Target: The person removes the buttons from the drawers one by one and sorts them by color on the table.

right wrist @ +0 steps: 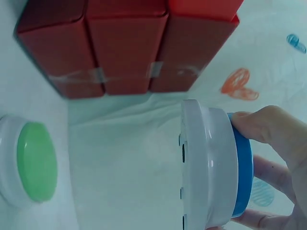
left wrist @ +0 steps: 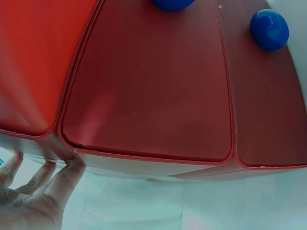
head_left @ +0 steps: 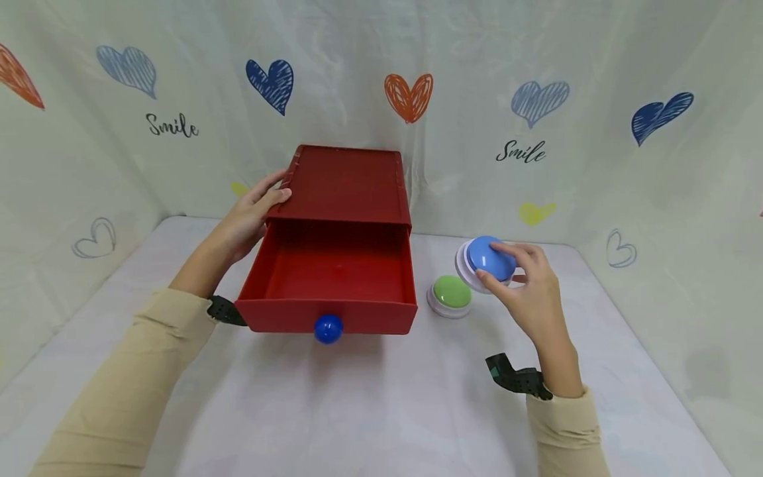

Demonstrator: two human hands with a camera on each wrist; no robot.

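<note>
Item: blue-domed plastic push button on white base (head_left: 485, 262), pinched and tilted in right hand (head_left: 527, 288), lifted beside green-domed button (head_left: 451, 292). Open red plastic drawer (head_left: 334, 278) lies leftward; left hand (head_left: 253, 215), fingers straight, steadies its red case (head_left: 348, 182).

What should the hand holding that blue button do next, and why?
Probably carry the blue button left and lower it into the open red drawer. The right hand grips it tilted, off the table, the drawer is pulled out and looks empty, and the left hand steadies the cabinet.
</note>
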